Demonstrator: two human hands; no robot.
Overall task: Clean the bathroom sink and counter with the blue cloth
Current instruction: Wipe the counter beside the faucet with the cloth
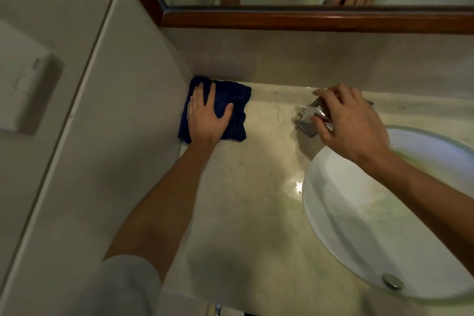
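marble, pale and veined, makes up the one counter (251, 187) seen from above, with two bare hands at work on it. one blue cloth (230, 105), folded roughly square, is laid in the far left corner of the counter, touching the side wall (123, 110) and the low backsplash (307, 59). the left hand (209, 117) is pressed flat on the cloth's left half, fingers straight and slightly spread, thumb held out to the right. one chrome faucet (311, 117) is set at the far edge of the counter, just left of the basin, and is gripped by the right hand (351, 120), whose fingers are curled over its top; the thumb is laid along the near side. one white oval sink (346, 213) is seen at the right, with one round metal drain plug (392, 281) near its front edge. one wood-framed mirror (307, 19) is hung above the backsplash, and the right hand is reflected in it. one white wall plate (23, 84) is mounted at the far left. one pale sleeve (123, 287) is seen on the left arm.
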